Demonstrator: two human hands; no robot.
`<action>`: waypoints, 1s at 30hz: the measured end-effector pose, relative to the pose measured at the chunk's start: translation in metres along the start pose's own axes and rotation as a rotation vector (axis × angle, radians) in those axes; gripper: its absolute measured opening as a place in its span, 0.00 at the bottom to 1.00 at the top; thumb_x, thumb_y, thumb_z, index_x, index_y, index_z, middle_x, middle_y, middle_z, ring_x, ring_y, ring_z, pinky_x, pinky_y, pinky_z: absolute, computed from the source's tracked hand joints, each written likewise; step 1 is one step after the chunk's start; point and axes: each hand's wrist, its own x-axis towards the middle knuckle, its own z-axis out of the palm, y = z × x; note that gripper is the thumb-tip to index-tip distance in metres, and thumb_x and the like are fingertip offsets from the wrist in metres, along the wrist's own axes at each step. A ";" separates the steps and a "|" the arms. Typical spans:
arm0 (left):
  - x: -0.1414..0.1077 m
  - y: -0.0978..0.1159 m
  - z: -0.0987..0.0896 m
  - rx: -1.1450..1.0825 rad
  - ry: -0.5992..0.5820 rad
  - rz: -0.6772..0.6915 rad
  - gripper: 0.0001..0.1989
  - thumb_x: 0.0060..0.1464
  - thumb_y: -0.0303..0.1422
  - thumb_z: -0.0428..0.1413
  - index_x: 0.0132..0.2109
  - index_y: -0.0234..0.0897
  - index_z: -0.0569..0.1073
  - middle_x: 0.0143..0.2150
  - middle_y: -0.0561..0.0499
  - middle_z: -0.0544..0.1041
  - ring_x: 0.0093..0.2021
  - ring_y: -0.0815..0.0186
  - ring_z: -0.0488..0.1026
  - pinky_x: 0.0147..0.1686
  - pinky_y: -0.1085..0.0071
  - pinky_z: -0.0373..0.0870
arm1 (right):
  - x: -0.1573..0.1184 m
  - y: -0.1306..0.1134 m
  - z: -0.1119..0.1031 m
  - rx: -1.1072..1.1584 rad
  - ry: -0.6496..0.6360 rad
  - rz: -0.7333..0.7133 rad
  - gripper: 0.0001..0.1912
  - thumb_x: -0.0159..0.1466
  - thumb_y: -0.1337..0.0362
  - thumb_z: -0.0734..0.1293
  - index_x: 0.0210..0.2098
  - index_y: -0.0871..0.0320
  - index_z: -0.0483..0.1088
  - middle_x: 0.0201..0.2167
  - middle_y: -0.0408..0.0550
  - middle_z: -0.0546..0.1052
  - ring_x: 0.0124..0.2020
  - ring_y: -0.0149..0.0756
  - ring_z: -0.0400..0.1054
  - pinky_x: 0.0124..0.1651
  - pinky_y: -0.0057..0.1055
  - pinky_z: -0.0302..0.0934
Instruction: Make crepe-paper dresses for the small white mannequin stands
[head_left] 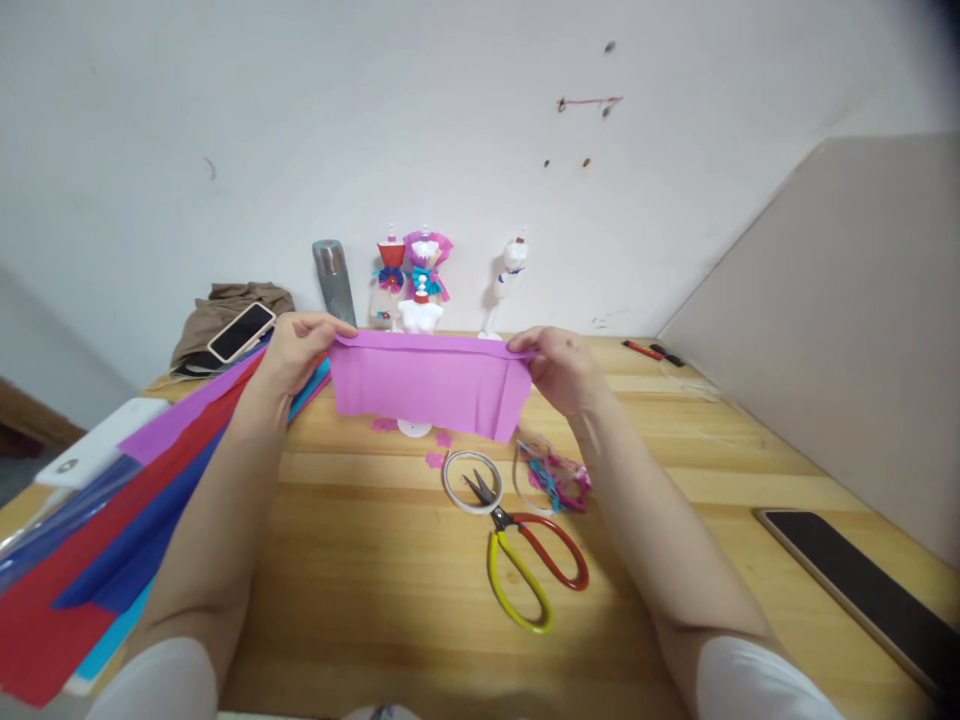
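A rectangular pinkish-purple piece of crepe paper hangs stretched between my two hands, its top edge folded over in a narrow band. My left hand pinches its upper left corner. At the upper right corner, my right hand is closed on the same edge. Behind the paper stands a small white dress form, partly hidden, with its round base showing below. Scissors with one yellow and one red handle lie on the table, their blades partly open across a white tape roll.
Colored crepe sheets are piled at the left, near a phone on brown cloth. A bottle and dressed mini forms stand by the wall. Scraps lie beside the tape; another phone lies right.
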 end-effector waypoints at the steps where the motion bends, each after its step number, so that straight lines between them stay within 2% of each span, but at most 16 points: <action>1: 0.000 0.002 0.002 0.062 0.015 -0.004 0.15 0.37 0.42 0.69 0.28 0.35 0.81 0.24 0.49 0.78 0.23 0.69 0.68 0.25 0.72 0.65 | -0.001 0.000 0.003 -0.023 0.021 -0.001 0.18 0.50 0.46 0.73 0.23 0.53 0.71 0.22 0.45 0.72 0.24 0.35 0.63 0.28 0.34 0.60; 4: -0.002 0.007 0.007 0.215 0.035 -0.003 0.14 0.36 0.35 0.69 0.33 0.34 0.82 0.30 0.50 0.80 0.29 0.68 0.71 0.29 0.73 0.68 | -0.003 -0.002 0.011 -0.085 0.078 -0.026 0.14 0.48 0.55 0.76 0.24 0.53 0.69 0.21 0.41 0.70 0.23 0.32 0.61 0.28 0.33 0.59; 8: -0.003 0.011 0.006 0.250 0.032 -0.014 0.23 0.37 0.36 0.69 0.44 0.34 0.82 0.33 0.50 0.79 0.30 0.68 0.71 0.30 0.73 0.68 | -0.007 -0.009 0.016 -0.141 0.127 -0.094 0.19 0.47 0.57 0.75 0.38 0.52 0.72 0.28 0.41 0.72 0.27 0.34 0.65 0.32 0.34 0.61; 10: -0.002 0.012 0.004 0.274 0.044 -0.004 0.19 0.38 0.36 0.68 0.41 0.34 0.82 0.31 0.51 0.78 0.29 0.68 0.70 0.29 0.73 0.68 | -0.009 -0.012 0.017 -0.186 0.139 -0.115 0.19 0.48 0.57 0.75 0.39 0.53 0.72 0.28 0.42 0.74 0.29 0.35 0.66 0.35 0.35 0.63; 13: -0.002 0.014 0.004 0.291 0.082 0.000 0.13 0.39 0.37 0.67 0.33 0.34 0.80 0.25 0.53 0.75 0.24 0.71 0.65 0.26 0.74 0.63 | -0.010 -0.014 0.018 -0.301 0.156 -0.157 0.11 0.51 0.58 0.73 0.33 0.54 0.74 0.29 0.45 0.76 0.30 0.37 0.68 0.36 0.36 0.63; 16: -0.002 0.015 0.006 0.271 0.115 -0.002 0.12 0.41 0.37 0.66 0.31 0.34 0.79 0.23 0.55 0.72 0.23 0.72 0.63 0.24 0.75 0.61 | -0.008 -0.013 0.018 -0.393 0.153 -0.197 0.07 0.54 0.58 0.71 0.28 0.55 0.74 0.26 0.45 0.76 0.28 0.36 0.68 0.34 0.35 0.63; 22: -0.001 0.015 0.006 0.237 0.055 -0.011 0.11 0.41 0.37 0.65 0.30 0.34 0.77 0.23 0.55 0.72 0.23 0.72 0.63 0.24 0.75 0.61 | 0.004 -0.003 0.013 -0.364 0.168 -0.307 0.07 0.55 0.59 0.69 0.25 0.57 0.74 0.21 0.43 0.74 0.24 0.33 0.66 0.30 0.32 0.61; 26: 0.002 0.011 0.006 0.161 0.019 -0.050 0.12 0.40 0.37 0.65 0.30 0.34 0.75 0.26 0.53 0.74 0.23 0.72 0.63 0.23 0.74 0.61 | 0.012 0.002 0.013 -0.341 0.154 -0.295 0.08 0.55 0.59 0.68 0.24 0.56 0.73 0.20 0.42 0.73 0.24 0.31 0.64 0.30 0.31 0.60; 30: 0.008 0.003 0.008 0.069 0.016 -0.051 0.11 0.39 0.35 0.66 0.29 0.35 0.74 0.22 0.56 0.70 0.22 0.72 0.62 0.22 0.75 0.58 | 0.019 0.006 0.015 -0.315 0.147 -0.277 0.08 0.55 0.59 0.68 0.24 0.57 0.73 0.20 0.41 0.72 0.23 0.31 0.63 0.30 0.30 0.59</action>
